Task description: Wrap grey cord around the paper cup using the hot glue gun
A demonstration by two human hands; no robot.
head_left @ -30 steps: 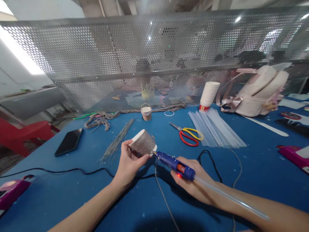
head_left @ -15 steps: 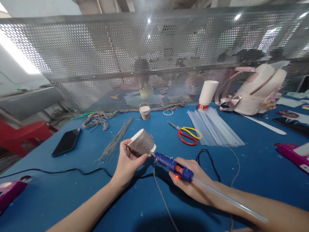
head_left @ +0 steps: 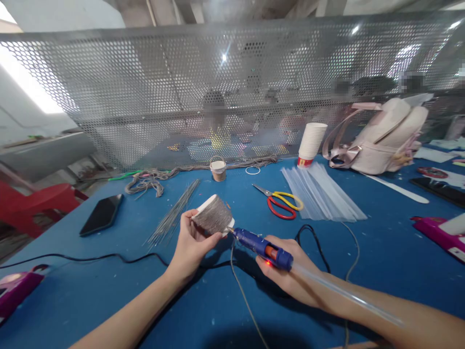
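Observation:
My left hand (head_left: 192,247) is closed around a white paper cup (head_left: 213,214), tilted on its side and wrapped in grey cord. From the cup's lower right end a loose grey cord (head_left: 242,286) hangs down towards the table's near side. In my right hand (head_left: 286,269) I grip a blue glue gun (head_left: 259,247) with a small red light lit. Its metal nozzle is at the cup's rim beside my left thumb; whether it touches, I cannot tell. A clear glue stick (head_left: 348,293) sticks out of the gun's back over my right forearm.
Scissors (head_left: 281,201), clear glue sticks (head_left: 323,194) and stacked paper cups (head_left: 311,144) lie ahead to the right, near a backpack (head_left: 381,140). Wires (head_left: 174,213), a phone (head_left: 101,214) and a small bucket (head_left: 218,171) are leftward and ahead. A black cable (head_left: 119,259) crosses the table (head_left: 145,295).
The view has shifted very slightly. The glue gun has moved a touch to the right relative to the cup; both hands keep their grips.

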